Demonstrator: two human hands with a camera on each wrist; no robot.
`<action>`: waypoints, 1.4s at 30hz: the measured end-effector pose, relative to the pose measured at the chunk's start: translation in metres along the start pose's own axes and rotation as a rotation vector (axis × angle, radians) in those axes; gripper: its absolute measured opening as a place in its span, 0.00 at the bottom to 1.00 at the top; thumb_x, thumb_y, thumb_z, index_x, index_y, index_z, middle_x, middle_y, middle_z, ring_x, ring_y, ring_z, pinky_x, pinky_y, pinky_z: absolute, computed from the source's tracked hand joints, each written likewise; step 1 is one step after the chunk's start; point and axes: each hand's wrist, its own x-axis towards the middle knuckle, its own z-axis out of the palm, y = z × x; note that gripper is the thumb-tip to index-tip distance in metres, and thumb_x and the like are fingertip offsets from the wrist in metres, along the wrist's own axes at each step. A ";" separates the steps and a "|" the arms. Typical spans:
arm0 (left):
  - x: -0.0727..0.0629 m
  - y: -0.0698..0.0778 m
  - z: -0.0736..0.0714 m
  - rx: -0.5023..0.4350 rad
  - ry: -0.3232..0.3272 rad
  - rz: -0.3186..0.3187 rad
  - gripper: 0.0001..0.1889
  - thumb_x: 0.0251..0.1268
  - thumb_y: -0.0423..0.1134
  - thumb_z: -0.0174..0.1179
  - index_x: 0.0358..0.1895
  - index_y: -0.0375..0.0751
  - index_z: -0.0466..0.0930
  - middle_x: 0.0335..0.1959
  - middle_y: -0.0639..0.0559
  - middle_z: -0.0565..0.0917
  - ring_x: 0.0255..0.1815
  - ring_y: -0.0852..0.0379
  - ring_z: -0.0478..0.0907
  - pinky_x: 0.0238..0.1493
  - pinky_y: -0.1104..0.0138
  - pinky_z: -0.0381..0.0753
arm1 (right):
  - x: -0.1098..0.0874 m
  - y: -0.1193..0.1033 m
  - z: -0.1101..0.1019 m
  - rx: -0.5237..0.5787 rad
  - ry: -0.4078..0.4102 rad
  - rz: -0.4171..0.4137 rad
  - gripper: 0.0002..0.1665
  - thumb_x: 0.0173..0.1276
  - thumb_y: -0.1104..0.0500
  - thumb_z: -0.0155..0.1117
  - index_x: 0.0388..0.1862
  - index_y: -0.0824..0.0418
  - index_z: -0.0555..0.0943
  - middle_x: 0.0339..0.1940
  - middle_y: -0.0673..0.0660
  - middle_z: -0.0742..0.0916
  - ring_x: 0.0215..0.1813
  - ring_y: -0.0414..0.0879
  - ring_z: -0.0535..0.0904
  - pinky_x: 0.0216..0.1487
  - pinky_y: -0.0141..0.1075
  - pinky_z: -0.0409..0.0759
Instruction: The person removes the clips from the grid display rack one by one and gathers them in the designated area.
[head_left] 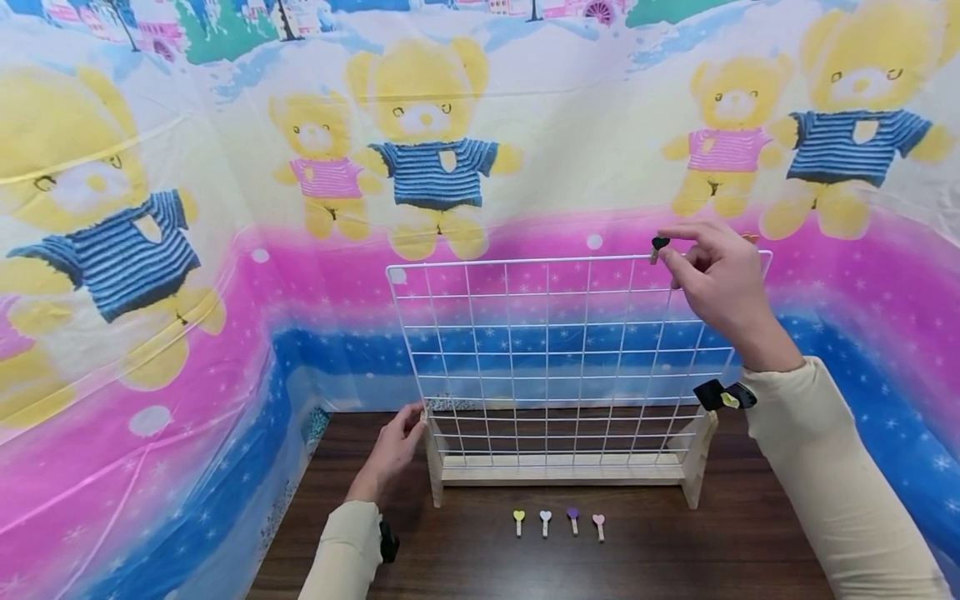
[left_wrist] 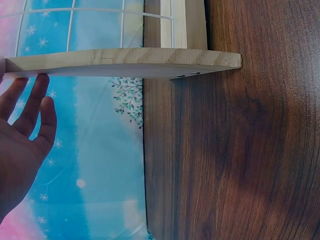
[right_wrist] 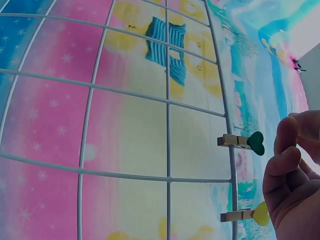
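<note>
A white wire grid [head_left: 547, 323] stands upright in a wooden stand [head_left: 562, 477]. My left hand [head_left: 393, 442] holds the stand's left side piece [left_wrist: 120, 59], thumb on one side and fingers on the other. My right hand [head_left: 716, 271] is at the grid's top wire, index finger and thumb spread beside a small wooden clothespin with a dark green heart [right_wrist: 256, 143]. That clothespin is clipped over the top wire, and a small gap shows between it and the fingertips in the right wrist view. A clothespin with a yellow heart [right_wrist: 261, 214] sits further along the wire.
On the dark wooden table [head_left: 645, 558], heart clothespins lie in a row before the stand: yellow [head_left: 518, 518], white [head_left: 545, 518], purple [head_left: 573, 516] and pink [head_left: 598, 522]. A bear-print cloth [head_left: 555, 175] hangs behind and around the table.
</note>
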 end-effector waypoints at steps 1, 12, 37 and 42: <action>0.000 0.000 0.000 -0.001 0.002 0.001 0.20 0.74 0.38 0.49 0.66 0.43 0.67 0.56 0.42 0.77 0.57 0.47 0.73 0.53 0.50 0.73 | 0.001 0.000 0.000 -0.008 -0.001 0.014 0.15 0.66 0.62 0.64 0.52 0.61 0.83 0.29 0.49 0.79 0.18 0.37 0.72 0.19 0.28 0.66; 0.000 0.001 -0.001 -0.002 0.000 -0.007 0.20 0.74 0.38 0.49 0.66 0.44 0.68 0.56 0.43 0.77 0.57 0.47 0.73 0.54 0.50 0.73 | 0.006 0.003 0.008 -0.030 -0.143 0.230 0.21 0.72 0.52 0.55 0.62 0.55 0.76 0.34 0.55 0.82 0.20 0.42 0.77 0.14 0.32 0.67; -0.001 0.000 0.001 0.012 0.004 -0.018 0.19 0.74 0.39 0.49 0.65 0.47 0.68 0.55 0.44 0.77 0.56 0.47 0.73 0.54 0.50 0.73 | 0.005 0.008 0.014 0.000 -0.105 0.307 0.18 0.73 0.51 0.53 0.49 0.62 0.80 0.30 0.57 0.82 0.19 0.43 0.77 0.20 0.30 0.75; -0.001 0.000 0.001 0.016 0.010 -0.001 0.19 0.74 0.39 0.49 0.66 0.45 0.68 0.55 0.43 0.77 0.56 0.47 0.73 0.54 0.49 0.73 | 0.006 0.007 0.013 -0.005 -0.087 0.302 0.17 0.73 0.52 0.54 0.48 0.62 0.81 0.30 0.56 0.83 0.19 0.43 0.77 0.18 0.30 0.72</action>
